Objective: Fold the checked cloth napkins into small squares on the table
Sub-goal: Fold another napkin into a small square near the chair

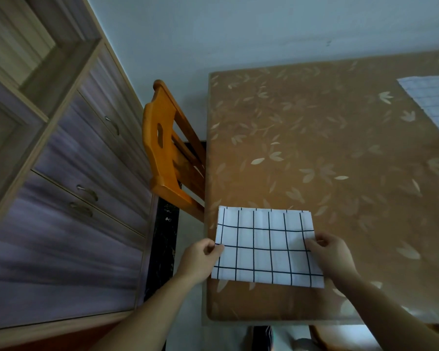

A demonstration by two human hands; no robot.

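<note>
A white napkin with black checks (264,245) lies folded into a rectangle at the near left corner of the table (335,153). My left hand (200,258) pinches its left edge, just off the table's side. My right hand (331,250) pinches the napkin's right edge, thumb on top of the cloth. A second checked napkin (433,102) lies flat at the far right of the table, cut off by the frame.
The table wears a brown cover printed with pale leaves. An orange wooden chair (167,148) stands against its left side. A wooden cabinet with purple drawer fronts (69,198) fills the left. A pale wall runs behind.
</note>
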